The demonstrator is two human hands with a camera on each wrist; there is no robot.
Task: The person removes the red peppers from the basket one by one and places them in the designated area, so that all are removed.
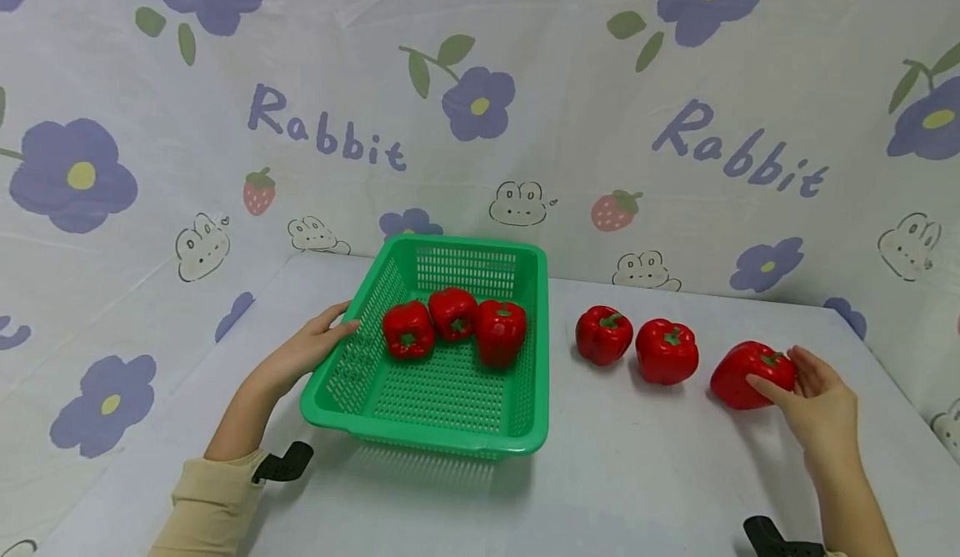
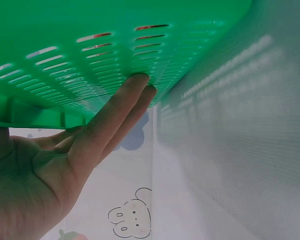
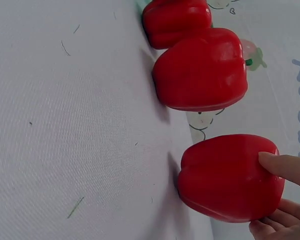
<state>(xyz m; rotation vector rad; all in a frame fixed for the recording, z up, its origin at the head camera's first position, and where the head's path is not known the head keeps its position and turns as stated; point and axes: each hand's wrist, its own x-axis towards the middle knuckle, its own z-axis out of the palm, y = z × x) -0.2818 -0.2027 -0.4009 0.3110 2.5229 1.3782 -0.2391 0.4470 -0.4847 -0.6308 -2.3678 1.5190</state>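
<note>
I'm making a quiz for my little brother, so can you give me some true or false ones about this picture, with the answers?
1. Three red peppers are in the green basket. True.
2. The left hand is holding a pepper. False: the left hand is touching the basket.
3. The right hand has its fingers on a pepper outside the basket. True.
4. Only one pepper is outside the basket. False: there are three, counting the one at the right hand.
5. The cloth behind has the word Rabbit on it. True.
6. The basket is full to the top. False: much of its bottom shows.
</note>
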